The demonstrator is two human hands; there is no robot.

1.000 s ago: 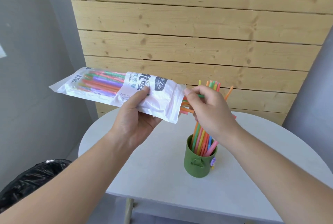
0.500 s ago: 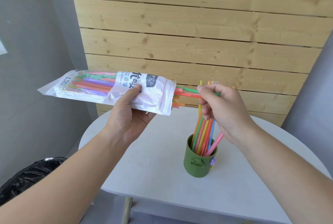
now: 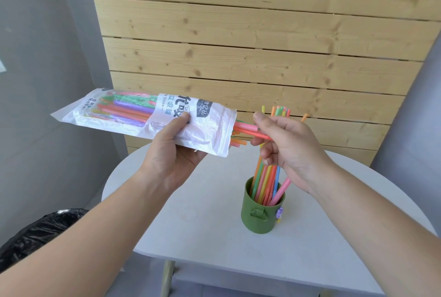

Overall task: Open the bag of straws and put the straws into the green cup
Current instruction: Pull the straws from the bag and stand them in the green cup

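My left hand (image 3: 170, 153) holds the white plastic bag of straws (image 3: 133, 117) level above the table, its open mouth facing right. Coloured straws show through the bag's clear part. My right hand (image 3: 285, 146) pinches a red straw (image 3: 245, 129) that sticks partway out of the bag's mouth; other straw ends poke out below it. The green cup (image 3: 260, 215) stands on the table under my right hand and holds several coloured straws (image 3: 265, 182), their tops showing above my fingers.
The round white table (image 3: 191, 220) stands against a wooden slat wall (image 3: 262, 46). A black bin bag (image 3: 35, 234) sits on the floor at the lower left. Grey walls flank both sides.
My right hand went from the bag's mouth rightward, drawing straws partway out, and now pinches a red one. The bag shifted slightly left and up in my left hand.
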